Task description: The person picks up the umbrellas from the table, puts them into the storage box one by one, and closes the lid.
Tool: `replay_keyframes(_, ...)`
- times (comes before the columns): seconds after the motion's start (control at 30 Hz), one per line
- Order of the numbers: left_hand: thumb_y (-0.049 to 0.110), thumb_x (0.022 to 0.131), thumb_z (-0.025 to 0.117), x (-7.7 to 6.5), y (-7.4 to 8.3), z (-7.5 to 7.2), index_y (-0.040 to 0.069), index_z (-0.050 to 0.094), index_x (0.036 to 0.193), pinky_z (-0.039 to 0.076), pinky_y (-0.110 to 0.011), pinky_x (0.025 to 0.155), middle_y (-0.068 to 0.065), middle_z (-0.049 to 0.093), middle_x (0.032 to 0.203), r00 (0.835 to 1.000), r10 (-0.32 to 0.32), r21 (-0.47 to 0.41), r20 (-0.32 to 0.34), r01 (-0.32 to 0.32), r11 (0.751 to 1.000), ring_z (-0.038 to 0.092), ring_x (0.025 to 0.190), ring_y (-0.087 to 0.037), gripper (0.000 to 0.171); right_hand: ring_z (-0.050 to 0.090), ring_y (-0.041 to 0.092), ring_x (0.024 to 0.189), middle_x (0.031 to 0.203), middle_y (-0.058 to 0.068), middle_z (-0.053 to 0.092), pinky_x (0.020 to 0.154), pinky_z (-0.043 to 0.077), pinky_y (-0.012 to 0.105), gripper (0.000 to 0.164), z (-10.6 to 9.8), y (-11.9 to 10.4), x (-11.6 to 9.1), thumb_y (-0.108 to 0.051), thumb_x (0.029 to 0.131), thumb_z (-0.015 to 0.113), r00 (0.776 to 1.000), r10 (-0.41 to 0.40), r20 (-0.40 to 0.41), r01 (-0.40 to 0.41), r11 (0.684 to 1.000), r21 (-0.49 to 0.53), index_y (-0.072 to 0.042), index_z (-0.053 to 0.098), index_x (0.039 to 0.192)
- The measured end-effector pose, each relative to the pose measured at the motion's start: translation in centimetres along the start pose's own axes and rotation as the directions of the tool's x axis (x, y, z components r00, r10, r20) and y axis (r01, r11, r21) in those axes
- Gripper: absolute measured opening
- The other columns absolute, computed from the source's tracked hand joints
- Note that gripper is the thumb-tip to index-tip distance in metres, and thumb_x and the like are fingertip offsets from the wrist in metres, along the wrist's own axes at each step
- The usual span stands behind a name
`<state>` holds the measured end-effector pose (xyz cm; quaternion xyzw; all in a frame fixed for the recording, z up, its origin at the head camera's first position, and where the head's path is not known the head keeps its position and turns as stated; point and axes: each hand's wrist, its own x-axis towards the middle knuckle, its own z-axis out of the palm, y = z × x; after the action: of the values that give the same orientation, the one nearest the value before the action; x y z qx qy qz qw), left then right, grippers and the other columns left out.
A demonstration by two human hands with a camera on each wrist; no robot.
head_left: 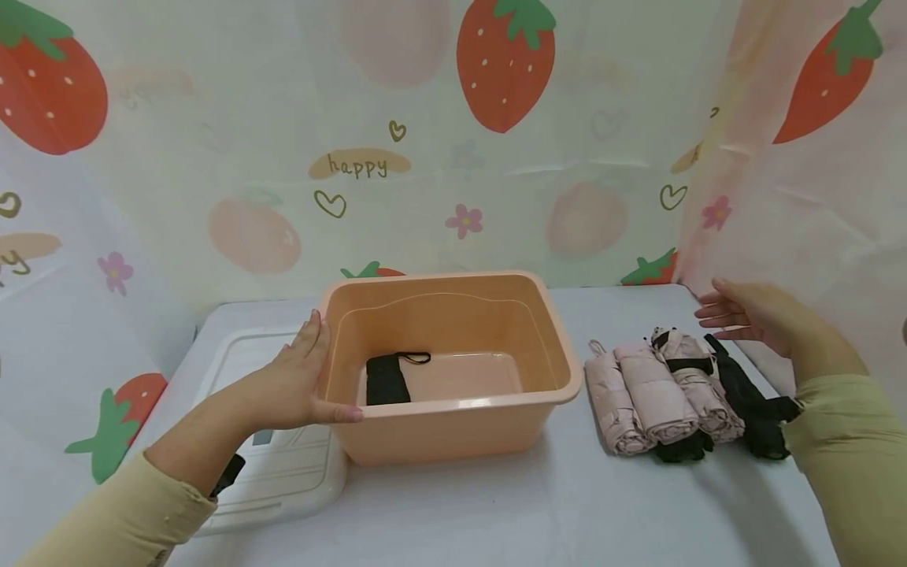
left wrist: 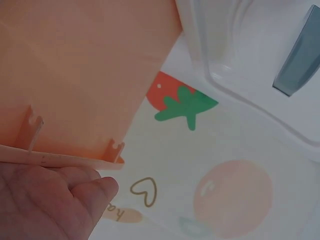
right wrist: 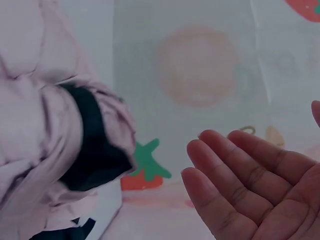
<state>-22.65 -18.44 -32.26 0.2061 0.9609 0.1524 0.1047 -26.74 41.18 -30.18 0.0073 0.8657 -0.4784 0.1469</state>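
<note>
My left hand (head_left: 294, 387) rests against the left end of a peach plastic bin (head_left: 446, 435), its fingers extended along the side and the thumb on the front rim. In the left wrist view that hand (left wrist: 52, 200) lies by the bin's rim. A small black pouch (head_left: 386, 381) with a loop sits inside the bin. My right hand (head_left: 765, 315) hovers beyond several rolled pale pink fabric bundles (head_left: 655, 394), with nothing in it; its fingers (right wrist: 210, 195) are extended. Beside the bundles lies a black fabric item (head_left: 747, 402). A black band (right wrist: 92, 135) wraps one roll.
A white lid (head_left: 298, 472) with grey latches lies left of the bin, partly under my left arm. The white table (head_left: 482, 520) is bordered by a strawberry-print curtain (head_left: 439, 181) at the back and sides.
</note>
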Motion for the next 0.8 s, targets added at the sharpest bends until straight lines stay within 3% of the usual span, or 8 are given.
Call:
replay_keyframes(0.07, 0.079, 0.061, 0.056, 0.0, 0.0, 0.0, -0.006, -0.011, 0.141, 0.011, -0.06, 0.104, -0.021, -0.019, 0.148, 1.0, -0.002, -0.005, 0.002, 0.002, 1.0, -0.006, 0.137, -0.04, 0.136, 0.061, 0.003, 0.09, 0.116, 0.009, 0.059, 0.08, 0.051, 0.03, 0.079, 0.1, 0.8, -0.1, -0.052, 0.095, 0.026, 1.0, 0.011, -0.001, -0.011, 1.0, -0.008, 0.016, 0.022, 0.136)
replay_keyframes(0.37, 0.078, 0.062, 0.056, 0.0, 0.0, -0.1, -0.007, -0.012, 0.141, 0.01, -0.059, 0.105, -0.022, -0.02, 0.148, 1.0, 0.017, 0.001, 0.001, -0.017, 1.0, -0.008, 0.137, -0.038, 0.135, 0.061, 0.014, 0.094, 0.119, 0.021, 0.055, 0.084, 0.05, 0.037, 0.08, 0.9, 3.8, -0.2, -0.052, 0.095, 0.031, 0.996, 0.091, -0.001, -0.091, 0.996, 0.001, 0.017, 0.023, 0.134)
replay_keyframes(0.6, 0.079, 0.061, 0.056, 0.2, -0.1, -0.1, -0.008, -0.011, 0.141, 0.01, -0.059, 0.105, -0.022, -0.02, 0.148, 1.0, 0.02, 0.004, 0.0, -0.02, 1.0, -0.009, 0.137, -0.037, 0.136, 0.057, 0.01, 0.087, 0.102, 0.006, 0.057, 0.085, 0.049, 0.038, 0.078, 1.9, 5.6, -0.2, -0.048, 0.095, 0.036, 0.99, 0.142, -0.006, -0.142, 0.988, 0.063, 0.019, 0.023, 0.133)
replay_keyframes(0.8, 0.08, 0.061, 0.056, 0.2, -0.1, 0.0, -0.008, -0.01, 0.141, 0.011, -0.059, 0.105, -0.022, -0.019, 0.148, 1.0, 0.02, 0.005, -0.005, -0.02, 1.0, -0.008, 0.137, -0.037, 0.136, 0.057, 0.014, 0.079, 0.087, 0.001, 0.054, 0.08, 0.052, 0.035, 0.076, 2.4, 6.5, -0.2, -0.047, 0.092, 0.046, 0.978, 0.202, -0.043, -0.194, 0.971, 0.142, 0.018, 0.029, 0.129)
